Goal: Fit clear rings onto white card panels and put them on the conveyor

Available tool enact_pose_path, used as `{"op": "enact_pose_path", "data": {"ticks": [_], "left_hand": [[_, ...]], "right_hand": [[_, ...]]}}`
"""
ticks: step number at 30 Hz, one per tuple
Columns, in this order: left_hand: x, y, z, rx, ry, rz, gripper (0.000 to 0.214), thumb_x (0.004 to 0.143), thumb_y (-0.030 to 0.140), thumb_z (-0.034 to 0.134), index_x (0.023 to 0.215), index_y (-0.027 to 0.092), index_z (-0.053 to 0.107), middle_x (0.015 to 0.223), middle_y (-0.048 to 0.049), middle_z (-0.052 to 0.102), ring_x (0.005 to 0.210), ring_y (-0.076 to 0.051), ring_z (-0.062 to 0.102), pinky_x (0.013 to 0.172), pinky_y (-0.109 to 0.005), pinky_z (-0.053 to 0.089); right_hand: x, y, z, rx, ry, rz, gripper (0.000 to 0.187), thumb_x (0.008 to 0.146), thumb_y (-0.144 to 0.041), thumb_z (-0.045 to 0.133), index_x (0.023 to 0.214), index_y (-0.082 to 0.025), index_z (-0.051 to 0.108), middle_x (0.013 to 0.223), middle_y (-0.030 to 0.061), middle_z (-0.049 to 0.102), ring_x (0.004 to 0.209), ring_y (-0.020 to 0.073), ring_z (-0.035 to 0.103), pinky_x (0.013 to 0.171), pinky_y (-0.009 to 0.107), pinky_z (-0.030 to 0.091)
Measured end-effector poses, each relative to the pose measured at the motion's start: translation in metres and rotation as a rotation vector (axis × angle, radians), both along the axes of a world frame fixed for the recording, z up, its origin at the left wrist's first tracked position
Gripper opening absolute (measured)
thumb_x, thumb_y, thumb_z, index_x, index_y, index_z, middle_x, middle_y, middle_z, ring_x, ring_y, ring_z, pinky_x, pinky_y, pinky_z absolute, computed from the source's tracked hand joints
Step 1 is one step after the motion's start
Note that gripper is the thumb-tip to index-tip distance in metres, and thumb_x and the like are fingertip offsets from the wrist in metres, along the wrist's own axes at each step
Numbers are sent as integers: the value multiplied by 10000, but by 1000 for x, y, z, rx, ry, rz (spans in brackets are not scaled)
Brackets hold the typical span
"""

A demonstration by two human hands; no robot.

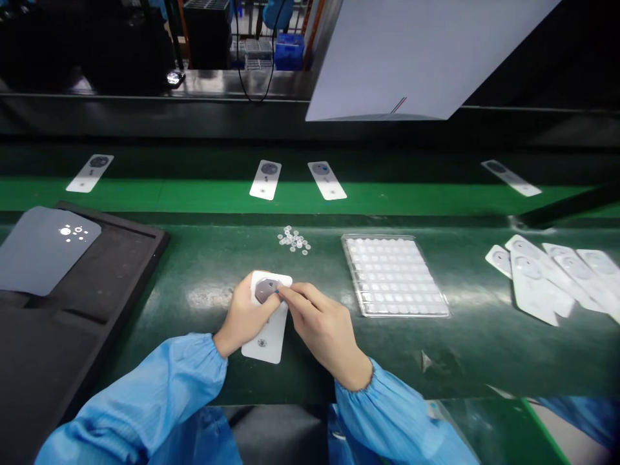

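Note:
My left hand [245,318] grips the edge of a white rectangular card [266,340] resting on the green bench top [208,258]. A round grey disc [266,290] sits on the card's upper end. My right hand [322,329] is pinched at the disc, its fingertips touching or almost touching it. Anything between those fingertips is too small to tell. A loose heap of small clear round pieces [293,240] lies just beyond the card, and a clear plastic tray of white round pieces [394,276] lies to the right.
Several similar cards lie on a green belt [203,197] beyond the bench, and several more overlap at the right [537,278]. A black foam tray [106,265] holding a grey sheet [43,248] stands at the left. A pale overhead panel [387,58] hangs above the far edge.

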State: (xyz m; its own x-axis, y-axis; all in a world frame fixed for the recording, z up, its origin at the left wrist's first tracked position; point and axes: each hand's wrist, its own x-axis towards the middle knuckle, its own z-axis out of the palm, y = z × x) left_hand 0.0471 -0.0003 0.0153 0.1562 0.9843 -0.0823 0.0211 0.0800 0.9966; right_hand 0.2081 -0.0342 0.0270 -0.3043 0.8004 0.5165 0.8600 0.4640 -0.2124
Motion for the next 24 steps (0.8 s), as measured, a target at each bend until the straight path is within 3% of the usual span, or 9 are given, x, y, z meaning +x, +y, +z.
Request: {"op": "enact_pose_path", "data": {"ticks": [5, 10, 13, 16, 20, 22, 24], "left_hand": [[-1, 0, -1, 0, 15, -35, 140, 850, 227, 681, 971, 162, 656, 871, -12, 687, 805, -158, 624, 738, -258, 494], [-4, -1, -1, -23, 15, -58, 137, 828, 159, 626, 962, 156, 649, 870, -14, 675, 800, -155, 607, 737, -257, 489], [-4, -1, 0, -35, 5, -54, 164, 811, 168, 631, 972, 153, 659, 853, -12, 672, 777, -153, 606, 706, -248, 483], [-3, 1, 2, -105, -45, -46, 225, 792, 205, 660, 1010, 147, 675, 882, -26, 700, 774, -160, 630, 689, -247, 492], [-4, 3, 2, -203, -96, -42, 241, 778, 254, 693, 991, 142, 671, 882, -47, 724, 741, -166, 655, 651, -250, 501], [-5, 3, 2, -241, -111, -51, 236, 775, 274, 702, 968, 146, 659, 875, -54, 732, 714, -171, 667, 626, -254, 504], [-6, 4, 1, -277, -131, -56, 259, 773, 295, 715, 977, 149, 653, 905, -68, 746, 718, -183, 688, 622, -261, 517]], "right_hand": [[-3, 5, 2, 50, -68, -26, 202, 1061, -152, 497, 1074, -165, 699, 990, 41, 761, 687, 121, 688, 574, 265, 451], [-7, 8, 0, 2, -78, -52, 233, 1085, -225, 461, 994, -172, 668, 960, 48, 733, 614, 118, 640, 523, 270, 402], [-8, 8, -3, -85, 22, -70, 249, 1089, -240, 423, 1000, -181, 648, 975, 66, 707, 637, 127, 630, 507, 259, 386], [-8, 13, -3, -261, 318, -28, 244, 1075, -288, 430, 962, -190, 622, 940, 70, 669, 718, 153, 633, 574, 251, 435], [4, 19, 6, -571, 896, -58, 277, 1001, -467, 573, 927, -200, 584, 665, -20, 555, 544, 124, 515, 513, 247, 392], [21, 13, 15, -656, 1096, -126, 346, 936, -544, 653, 923, -204, 591, 583, -49, 500, 504, 112, 452, 484, 239, 341], [51, -6, 22, -643, 1212, -226, 389, 865, -582, 726, 864, -210, 610, 583, -39, 494, 523, 113, 432, 485, 244, 332]]}}
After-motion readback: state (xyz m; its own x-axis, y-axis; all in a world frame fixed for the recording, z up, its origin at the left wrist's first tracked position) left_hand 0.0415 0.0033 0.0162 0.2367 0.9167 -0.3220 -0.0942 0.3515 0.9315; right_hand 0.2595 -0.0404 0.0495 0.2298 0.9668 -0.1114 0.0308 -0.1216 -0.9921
